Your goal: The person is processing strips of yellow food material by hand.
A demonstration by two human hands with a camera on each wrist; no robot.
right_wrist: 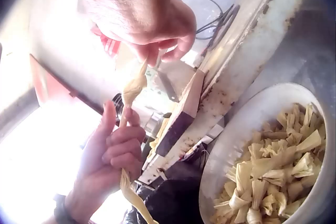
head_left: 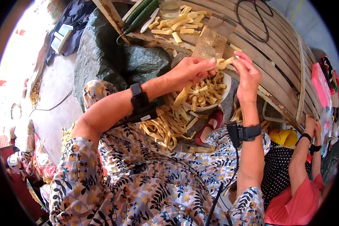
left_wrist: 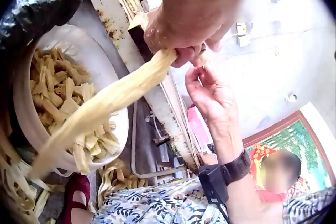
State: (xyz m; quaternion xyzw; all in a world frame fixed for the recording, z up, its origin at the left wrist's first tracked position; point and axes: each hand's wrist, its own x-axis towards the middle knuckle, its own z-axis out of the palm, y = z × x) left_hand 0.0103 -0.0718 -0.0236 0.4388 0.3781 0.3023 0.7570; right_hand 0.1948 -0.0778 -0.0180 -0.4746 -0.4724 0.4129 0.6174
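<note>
A pale yellow, soft, flat strip (right_wrist: 135,88) with a knot-like bunch in it stretches between both hands above the white tub. My left hand (head_left: 194,71) curls its fingers round one part, and a long tail of the strip (left_wrist: 105,100) hangs down from that fist. The other end is pinched between the fingertips of my right hand (head_left: 248,77). Below the hands, the white tub (left_wrist: 113,66) holds many knotted pieces (head_left: 207,90) of the same yellow material. Loose long strips (head_left: 165,124) lie in a heap beside the tub.
A slatted bench (head_left: 286,64) carries a wooden block (head_left: 211,41), short yellow pieces (head_left: 182,22), a glass jar (head_left: 169,8), cucumbers (head_left: 143,15) and a black cable (head_left: 258,19). Dark plastic sheeting (head_left: 98,56) lies at left. Another person's arms (head_left: 303,147) show at right.
</note>
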